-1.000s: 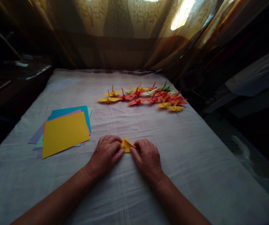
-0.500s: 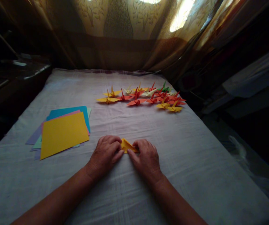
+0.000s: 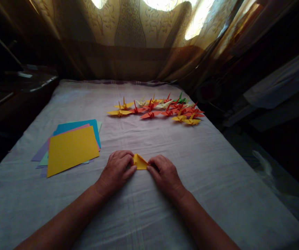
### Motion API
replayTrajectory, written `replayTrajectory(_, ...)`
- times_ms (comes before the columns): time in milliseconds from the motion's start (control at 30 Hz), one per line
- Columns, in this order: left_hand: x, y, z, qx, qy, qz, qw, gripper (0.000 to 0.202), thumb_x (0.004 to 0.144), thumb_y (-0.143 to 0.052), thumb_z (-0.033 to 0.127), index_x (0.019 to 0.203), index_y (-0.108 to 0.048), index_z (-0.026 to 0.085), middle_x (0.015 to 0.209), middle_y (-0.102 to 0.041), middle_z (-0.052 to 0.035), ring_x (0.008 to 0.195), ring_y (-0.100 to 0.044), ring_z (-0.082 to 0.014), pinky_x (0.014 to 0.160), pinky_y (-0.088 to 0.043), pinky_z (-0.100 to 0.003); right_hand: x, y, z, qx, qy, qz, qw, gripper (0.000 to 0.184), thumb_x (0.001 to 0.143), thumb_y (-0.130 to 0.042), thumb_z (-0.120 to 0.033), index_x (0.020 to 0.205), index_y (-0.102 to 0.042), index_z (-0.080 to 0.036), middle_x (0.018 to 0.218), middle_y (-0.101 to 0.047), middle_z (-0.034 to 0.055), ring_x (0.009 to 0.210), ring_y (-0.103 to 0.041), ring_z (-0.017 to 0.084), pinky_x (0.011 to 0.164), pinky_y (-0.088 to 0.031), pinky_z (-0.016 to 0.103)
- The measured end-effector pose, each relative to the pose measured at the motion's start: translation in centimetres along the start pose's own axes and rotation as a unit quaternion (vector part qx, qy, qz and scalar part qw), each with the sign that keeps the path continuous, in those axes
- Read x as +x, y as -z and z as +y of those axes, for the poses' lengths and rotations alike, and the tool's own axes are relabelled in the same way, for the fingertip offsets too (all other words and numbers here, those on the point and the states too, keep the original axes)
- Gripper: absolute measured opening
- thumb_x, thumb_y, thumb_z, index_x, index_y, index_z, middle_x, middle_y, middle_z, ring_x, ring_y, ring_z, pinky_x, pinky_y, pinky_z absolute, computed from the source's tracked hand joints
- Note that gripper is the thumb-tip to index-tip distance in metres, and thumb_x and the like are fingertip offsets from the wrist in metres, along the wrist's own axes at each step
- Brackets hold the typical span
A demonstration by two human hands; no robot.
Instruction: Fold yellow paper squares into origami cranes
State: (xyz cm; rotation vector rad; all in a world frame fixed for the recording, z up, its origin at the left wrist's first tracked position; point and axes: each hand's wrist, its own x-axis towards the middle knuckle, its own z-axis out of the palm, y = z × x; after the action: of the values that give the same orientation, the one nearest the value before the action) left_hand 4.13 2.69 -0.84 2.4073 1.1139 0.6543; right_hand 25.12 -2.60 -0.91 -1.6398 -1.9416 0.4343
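A small piece of folded yellow paper [image 3: 140, 163] lies on the cloth-covered table between my hands, its top coming to a blunt peak. My left hand [image 3: 118, 167] pinches its left edge between thumb and fingers. At the lower right corner, the thumb and fingertips of my right hand [image 3: 165, 174] are closed on the paper. The fingers cover both ends of it, so the folds there are hidden.
Left of my hands lies a stack of coloured paper sheets [image 3: 72, 150], a yellow one on top. Several folded paper cranes [image 3: 151, 114], red, yellow, cream and green, stand toward the back right. A patterned curtain [image 3: 131, 59] hangs behind the table [image 3: 149, 211].
My right hand has slid a little right, to the paper's corner. The right part of the paper, raised and open before, now looks flatter. My left hand keeps its hold.
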Motion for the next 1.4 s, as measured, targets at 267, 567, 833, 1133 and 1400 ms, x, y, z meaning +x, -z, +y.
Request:
replayTrajectory(267, 0.4, 0.6, -0.1, -0.034, -0.003, -0.001, 0.999, 0.007, 0.086, -0.052, 0.018, 0.083, -0.056, 0.022, 0.104, -0.068, -0.0059, 0.102, -0.061, -0.0225, 0.092, -0.048, -0.042, -0.3, -0.7, 0.4, -0.022, 0.03, 0.014, 0.999, 0.022, 0.092, -0.059, -0.019, 0.111, -0.069, -0.024, 0.088, -0.065, 0.0027, 0.084, -0.059, 0.018, 0.078, -0.044, 0.029)
replayTrajectory(567, -0.7, 0.9, -0.2, 0.013, -0.057, 0.053, 0.997, 0.029, 0.091, -0.042, 0.014, 0.108, -0.064, 0.022, 0.121, -0.069, -0.0087, 0.117, -0.059, -0.0239, 0.101, -0.046, -0.045, -0.4, -0.7, -0.1, -0.127, 0.056, -0.001, 0.99, 0.027, 0.093, -0.059, -0.022, 0.117, -0.07, -0.03, 0.085, -0.061, 0.003, 0.082, -0.055, 0.018, 0.074, -0.04, 0.028)
replayTrajectory(833, -2.1, -0.2, 0.9, 0.147, -0.085, -0.092, 0.981, 0.057, 0.095, -0.049, 0.05, 0.146, -0.045, 0.025, 0.147, -0.052, -0.0071, 0.142, -0.037, -0.0308, 0.12, -0.008, -0.054, -0.4, -0.3, -0.6, -0.111, 0.056, -0.001, 0.992, 0.028, 0.091, -0.058, -0.02, 0.115, -0.07, -0.027, 0.086, -0.061, 0.0034, 0.083, -0.055, 0.019, 0.076, -0.041, 0.03)
replayTrajectory(1133, -1.7, 1.0, 0.4, 0.156, -0.081, -0.195, 0.965, 0.063, 0.098, -0.038, 0.056, 0.153, -0.031, 0.026, 0.156, -0.038, -0.0062, 0.148, -0.024, -0.0299, 0.12, -0.005, -0.053, -0.9, -0.4, -0.5, -0.065, 0.062, 0.028, 0.996, 0.019, 0.087, -0.063, -0.024, 0.104, -0.071, -0.022, 0.09, -0.063, 0.005, 0.087, -0.057, 0.02, 0.081, -0.043, 0.032)
replayTrajectory(1400, -1.2, 1.9, 0.7, 0.161, -0.059, -0.246, 0.954, 0.06, 0.1, -0.036, 0.054, 0.154, -0.027, 0.03, 0.159, -0.032, -0.0027, 0.15, -0.018, -0.0301, 0.12, -0.004, -0.055, -0.8, -0.4, -0.5, -0.089, 0.082, 0.039, 0.992, 0.015, 0.087, -0.063, -0.024, 0.098, -0.073, -0.022, 0.087, -0.064, 0.005, 0.084, -0.057, 0.02, 0.078, -0.043, 0.032)
